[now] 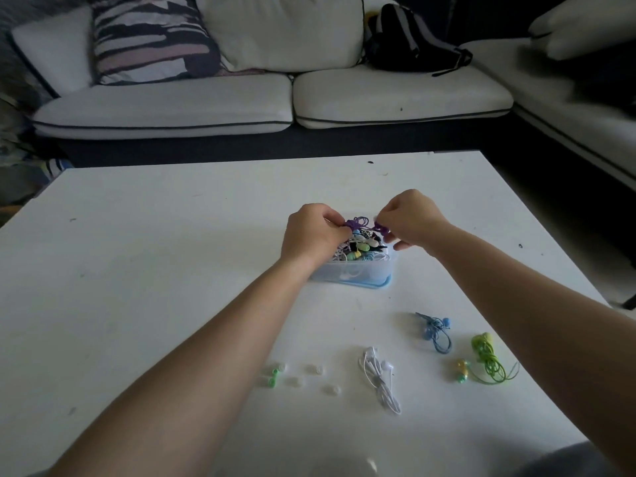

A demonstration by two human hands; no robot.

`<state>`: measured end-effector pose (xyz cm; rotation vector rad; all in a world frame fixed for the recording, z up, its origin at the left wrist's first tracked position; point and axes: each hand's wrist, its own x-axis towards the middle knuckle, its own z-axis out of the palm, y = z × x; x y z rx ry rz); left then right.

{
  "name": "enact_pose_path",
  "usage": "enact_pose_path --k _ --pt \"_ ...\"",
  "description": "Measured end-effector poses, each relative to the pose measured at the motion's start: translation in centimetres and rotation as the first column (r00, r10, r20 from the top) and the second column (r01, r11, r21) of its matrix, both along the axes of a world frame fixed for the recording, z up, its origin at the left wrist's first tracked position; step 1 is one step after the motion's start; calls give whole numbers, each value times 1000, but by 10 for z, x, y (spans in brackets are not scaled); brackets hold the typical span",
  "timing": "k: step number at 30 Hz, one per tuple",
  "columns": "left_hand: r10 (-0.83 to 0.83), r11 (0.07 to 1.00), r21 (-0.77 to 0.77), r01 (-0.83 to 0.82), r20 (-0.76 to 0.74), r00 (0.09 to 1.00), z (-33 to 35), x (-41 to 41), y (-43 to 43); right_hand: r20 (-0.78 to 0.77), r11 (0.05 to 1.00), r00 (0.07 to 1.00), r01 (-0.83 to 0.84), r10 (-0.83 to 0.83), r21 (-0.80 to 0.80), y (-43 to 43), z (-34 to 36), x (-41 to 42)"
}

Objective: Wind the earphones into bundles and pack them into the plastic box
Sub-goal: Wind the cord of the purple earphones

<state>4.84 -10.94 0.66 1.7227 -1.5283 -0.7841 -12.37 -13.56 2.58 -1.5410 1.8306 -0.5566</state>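
A clear plastic box (pixel 358 274) with a blue lid under it stands mid-table, heaped with several earphone bundles. Above it hangs a purple earphone cable (pixel 361 224). My left hand (pixel 311 235) pinches its left end and my right hand (pixel 413 220) pinches its right end, both right over the box. On the table near me lie a blue earphone bundle (pixel 436 333), a green earphone bundle (pixel 488 361) and a white earphone bundle (pixel 378 376).
Loose ear tips and small green earbuds (pixel 273 375) lie scattered at the table's front. The white table (pixel 155 235) ends at a white sofa (pixel 275 101) carrying a striped cushion (pixel 151 39) and a black bag (pixel 409 39).
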Motion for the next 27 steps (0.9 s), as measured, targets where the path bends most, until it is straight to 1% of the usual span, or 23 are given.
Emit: enact_pose_path --k 2,7,11,12,15,16,18,21,22,25,27 --pt "-12 1000 -15 12 30 999 -4 -4 -2 -94 999 996 -6 2 -41 0 -1 -2" --pt "36 997 -71 -27 128 991 -4 -18 -8 -97 993 994 -53 42 -109 1 -8 -10" --pt "88 993 -99 -70 188 978 -2 -29 -14 -199 984 974 -132 107 -118 0 -9 -13" --pt "97 992 -100 -77 211 973 -1 -31 -15 -197 982 975 -132 104 -138 0 -10 -13" --pt "114 992 -92 -89 323 940 2 -39 -16 -128 978 990 -81 56 -193 -1 -11 -17" --pt "118 992 -81 -96 340 933 3 -41 -16 -110 977 993 -70 49 -201 0 -11 -18" --pt "120 993 -57 -107 329 937 3 -44 -18 -128 976 988 -106 82 -192 3 -11 -19" --pt "77 997 -34 -69 325 943 -1 -46 -20 -292 970 942 -210 166 -127 6 -12 -18" --pt "45 999 -21 -40 332 942 -3 -46 -20 -312 969 935 -216 170 -121 6 -13 -19" --pt "-45 999 14 42 322 946 -5 -46 -18 -259 963 951 -216 170 -163 7 -16 -19" --pt "-59 998 7 59 224 973 -8 -43 -17 -240 949 944 -270 227 -163 7 -17 -18"
